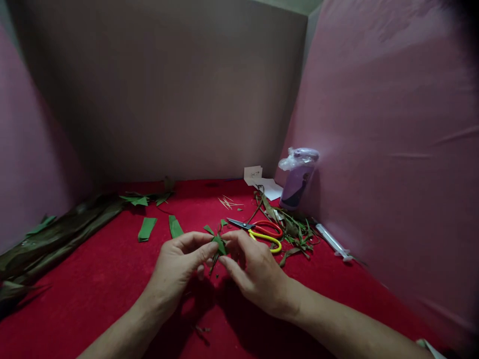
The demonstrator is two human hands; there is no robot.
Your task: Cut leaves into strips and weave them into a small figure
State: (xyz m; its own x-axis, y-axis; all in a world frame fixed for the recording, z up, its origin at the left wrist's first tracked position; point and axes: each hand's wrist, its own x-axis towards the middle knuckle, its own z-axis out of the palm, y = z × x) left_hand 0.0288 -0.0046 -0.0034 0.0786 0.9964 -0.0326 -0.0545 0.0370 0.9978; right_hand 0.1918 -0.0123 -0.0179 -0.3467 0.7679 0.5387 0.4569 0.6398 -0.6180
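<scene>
Both of my hands meet over the red cloth at the centre. My left hand [175, 267] and my right hand [254, 269] pinch a small folded green leaf piece [219, 244] between their fingertips, with thin strands hanging below it. Cut green leaf strips [146, 228] lie just beyond the left hand, and another strip [175, 226] sits beside them. Scissors with red and yellow handles [264, 232] rest right behind my right hand, blades pointing left.
A pile of long dark leaves [56, 239] runs along the left side. Leaf scraps [295, 234] lie by the scissors. A wrapped purple bottle [297, 177], white paper [262, 180], thin sticks [227, 202] and a clear syringe-like tube [333, 242] sit at the right. Pink and grey panels wall in the table.
</scene>
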